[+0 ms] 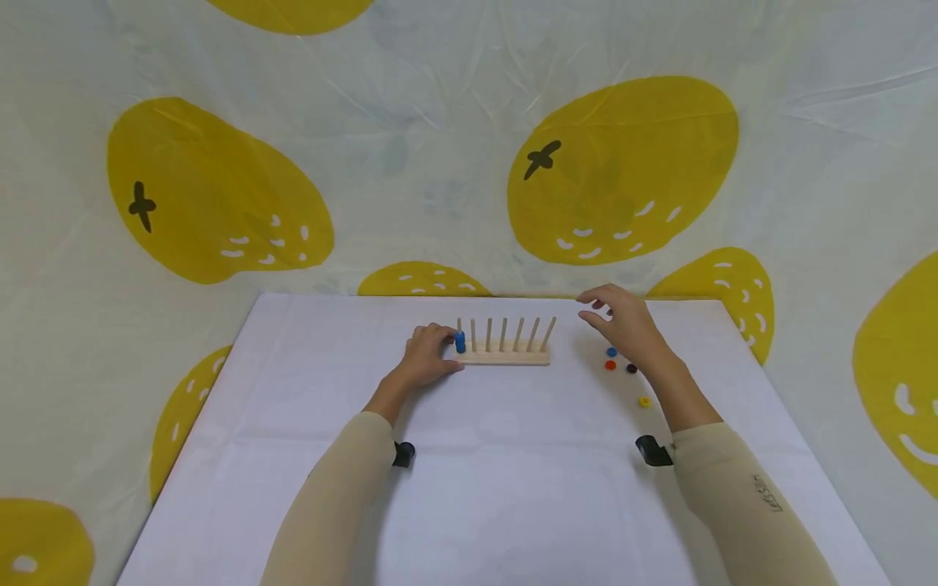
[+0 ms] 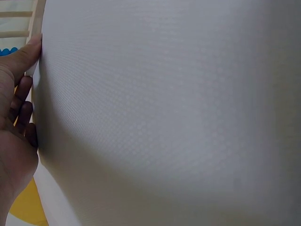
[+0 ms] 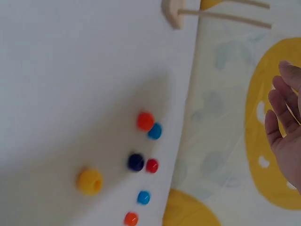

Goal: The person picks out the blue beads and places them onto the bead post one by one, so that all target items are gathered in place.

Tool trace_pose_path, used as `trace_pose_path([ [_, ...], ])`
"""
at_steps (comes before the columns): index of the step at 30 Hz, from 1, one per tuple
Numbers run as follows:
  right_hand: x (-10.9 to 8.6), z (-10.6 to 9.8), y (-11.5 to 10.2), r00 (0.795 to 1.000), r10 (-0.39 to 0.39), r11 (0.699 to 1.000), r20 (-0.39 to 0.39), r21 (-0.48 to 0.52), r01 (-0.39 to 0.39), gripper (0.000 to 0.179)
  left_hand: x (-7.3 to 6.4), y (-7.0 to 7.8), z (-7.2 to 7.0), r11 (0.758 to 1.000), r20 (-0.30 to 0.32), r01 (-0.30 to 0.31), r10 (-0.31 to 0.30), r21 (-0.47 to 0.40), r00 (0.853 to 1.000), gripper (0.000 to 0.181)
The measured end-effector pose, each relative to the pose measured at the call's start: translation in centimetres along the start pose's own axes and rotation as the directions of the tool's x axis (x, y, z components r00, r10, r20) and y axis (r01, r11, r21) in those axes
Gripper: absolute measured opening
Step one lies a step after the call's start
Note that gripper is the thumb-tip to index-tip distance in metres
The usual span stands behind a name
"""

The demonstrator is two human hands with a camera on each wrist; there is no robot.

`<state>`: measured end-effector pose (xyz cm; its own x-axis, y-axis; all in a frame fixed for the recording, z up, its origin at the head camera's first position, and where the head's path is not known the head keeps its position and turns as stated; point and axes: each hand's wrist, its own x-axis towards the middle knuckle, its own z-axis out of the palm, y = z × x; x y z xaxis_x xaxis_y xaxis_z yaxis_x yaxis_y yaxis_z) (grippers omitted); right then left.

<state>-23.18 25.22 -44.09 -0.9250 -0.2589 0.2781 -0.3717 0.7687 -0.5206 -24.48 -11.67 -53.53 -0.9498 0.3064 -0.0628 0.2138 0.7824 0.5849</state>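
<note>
A wooden peg rack (image 1: 509,358) with a row of upright pegs stands toward the back of the table. Blue beads (image 1: 460,342) are stacked on its leftmost peg. My left hand (image 1: 423,356) grips the rack's left end, thumb at the front edge and fingers by the blue stack. The thumb (image 2: 26,54) lies against the base in the left wrist view. My right hand (image 1: 623,321) is raised right of the rack, fingers loosely bent and apart from the thumb, nothing between them. Loose beads lie below it: yellow (image 3: 89,182), dark (image 3: 136,162), red (image 3: 152,165), blue (image 3: 144,197) and orange (image 3: 145,121).
The table's white cloth (image 1: 506,488) reaches back to a hanging curtain (image 1: 440,163) printed with large yellow fruit. Black wrist straps with cameras show at both sleeves, the right one (image 1: 652,450) above the cloth.
</note>
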Motion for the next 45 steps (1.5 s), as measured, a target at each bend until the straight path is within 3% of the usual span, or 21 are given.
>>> trace_pose_path([
  [7,-1.7,0.1,3.7,0.992,0.09,0.995,0.085,-0.056,-0.085,0.029,-0.2,0.2,-0.2,1.0,-0.008,-0.018,0.017,-0.024,1.0,0.061],
  [16,-3.4,0.7,6.6,0.955,0.2,0.979,0.218,-0.094,-0.183,0.032,-0.2,0.0,-0.1,1.0,-0.013,-0.008,0.008,-0.022,1.0,0.06],
  [24,-3.8,1.2,7.5,0.941,0.227,0.968,0.25,-0.159,-0.192,0.025,-0.1,-0.2,0.1,1.0,-0.016,-0.008,0.008,-0.009,1.0,0.061],
  [31,-3.8,1.8,8.2,0.9,0.307,0.947,0.311,-0.194,-0.256,0.027,0.1,-0.2,0.1,1.0,-0.008,-0.001,0.001,-0.007,1.0,0.062],
  [45,-3.5,2.1,8.2,0.895,0.309,0.945,0.321,-0.21,-0.251,0.022,0.0,0.1,0.0,1.0,-0.004,0.009,-0.009,-0.009,1.0,0.062],
])
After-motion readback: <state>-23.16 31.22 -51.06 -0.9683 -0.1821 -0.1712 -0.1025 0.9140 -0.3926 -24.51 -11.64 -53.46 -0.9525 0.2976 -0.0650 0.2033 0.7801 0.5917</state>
